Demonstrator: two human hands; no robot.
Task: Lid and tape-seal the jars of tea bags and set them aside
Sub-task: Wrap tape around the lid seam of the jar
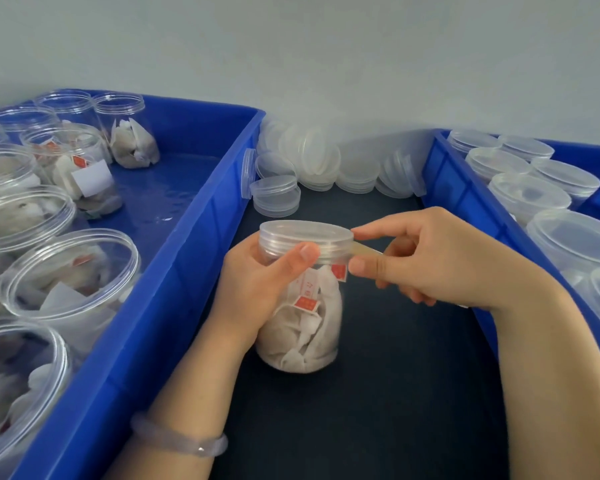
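Note:
A clear plastic jar full of white tea bags with red tags stands on the dark table, a clear lid on top. My left hand grips the jar just under the lid, thumb across the front. My right hand pinches a strip of clear yellowish tape stretched from the lid's right edge.
A blue bin on the left holds several open jars of tea bags. A blue bin on the right holds several lidded jars. Loose clear lids are piled at the back against the wall.

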